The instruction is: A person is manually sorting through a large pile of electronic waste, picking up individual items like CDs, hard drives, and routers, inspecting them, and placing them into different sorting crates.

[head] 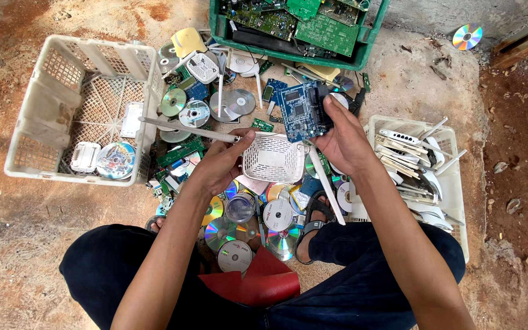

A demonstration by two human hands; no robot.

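Two hands grasping – left hand [218,164] white vented casing [273,157], right hand [343,139] blue circuit board [300,110] just above

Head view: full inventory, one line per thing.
Router shell: one, white, vented, centre, with antennas.
Circuit board: one, blue, above the shell.
Green crate: one, top, holding green boards.
White basket: one, left, holding a disc and white parts.
White crate: one, right, filled with white antennas and casings.
Discs: many, silvery, scattered on the ground.
Red sheet: one, bottom.
Left hand: holds shell.
Right hand: grips board.
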